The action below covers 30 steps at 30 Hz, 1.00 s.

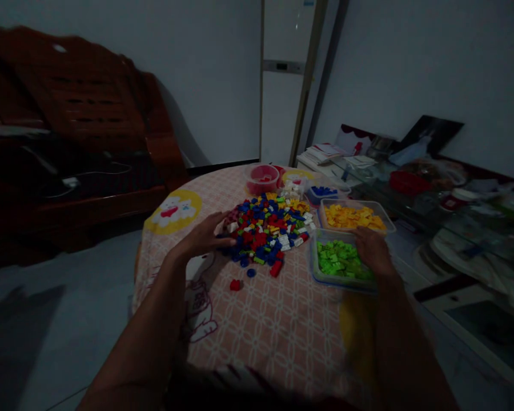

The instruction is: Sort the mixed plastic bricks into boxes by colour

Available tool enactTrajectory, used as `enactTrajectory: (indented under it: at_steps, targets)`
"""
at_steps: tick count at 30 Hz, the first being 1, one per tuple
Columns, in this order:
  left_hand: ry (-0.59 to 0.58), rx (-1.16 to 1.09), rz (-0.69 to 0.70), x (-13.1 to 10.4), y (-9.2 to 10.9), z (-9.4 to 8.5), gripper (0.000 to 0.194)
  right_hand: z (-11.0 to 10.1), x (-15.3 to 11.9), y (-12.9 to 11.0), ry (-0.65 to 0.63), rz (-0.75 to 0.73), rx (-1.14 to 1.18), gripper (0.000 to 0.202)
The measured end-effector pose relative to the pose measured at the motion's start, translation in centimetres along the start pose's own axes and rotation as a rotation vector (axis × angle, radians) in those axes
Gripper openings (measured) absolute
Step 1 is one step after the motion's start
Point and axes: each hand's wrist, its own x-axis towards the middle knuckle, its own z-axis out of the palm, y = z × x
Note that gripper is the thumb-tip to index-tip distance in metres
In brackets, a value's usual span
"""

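Note:
A heap of mixed toy bricks point(265, 228) lies on the patterned tablecloth point(278, 319). At its left edge is my left hand point(205, 235), fingers apart, nothing visible in it. My right hand point(370, 248) hangs over the right side of the green brick container point(314, 262); its fingertips point toward the yellow bricks point(351, 217), and whether they hold anything is too dark to tell. A red brick point(235, 285) and a round blue piece point(251, 273) lie in front of the heap.
Behind the heap stand a round pink container point(262, 178) and a container of blue bricks point(322, 192). A cluttered glass table point(411, 211) is at the right. A wooden bench point(85, 114) stands at the left.

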Motion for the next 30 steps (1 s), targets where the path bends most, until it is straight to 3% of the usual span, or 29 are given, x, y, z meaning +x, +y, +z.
enactTrajectory:
  at_steps: [3, 6, 10, 13, 18, 30]
  targets:
    - [-0.151, -0.006, 0.016, -3.7, -0.9, 0.9, 0.116, -0.1, 0.0, -0.2, -0.004, -0.005, -0.007, 0.038]
    - [-0.179, 0.004, 0.030, -6.4, -0.6, 2.9, 0.125, 0.0, 0.0, -0.3, -0.014, -0.006, -0.012, 0.039]
    - [-0.131, 0.099, 0.000, -7.0, 1.2, 6.4, 0.139, 0.2, -0.1, -0.1, -0.015, 0.005, -0.012, 0.038]
    - [-0.046, 0.080, 0.007, -5.1, 2.4, 8.0, 0.132, 0.4, -0.2, 0.0, -0.013, 0.016, -0.005, 0.036]
    - [0.077, 0.013, 0.126, -0.8, 3.5, 8.9, 0.114, 0.5, -0.3, 0.0, 0.002, 0.011, 0.008, 0.035]
    - [0.153, -0.157, 0.275, 9.4, 5.2, 9.7, 0.083, 0.7, -0.3, 0.2, 0.004, 0.015, 0.007, 0.037]
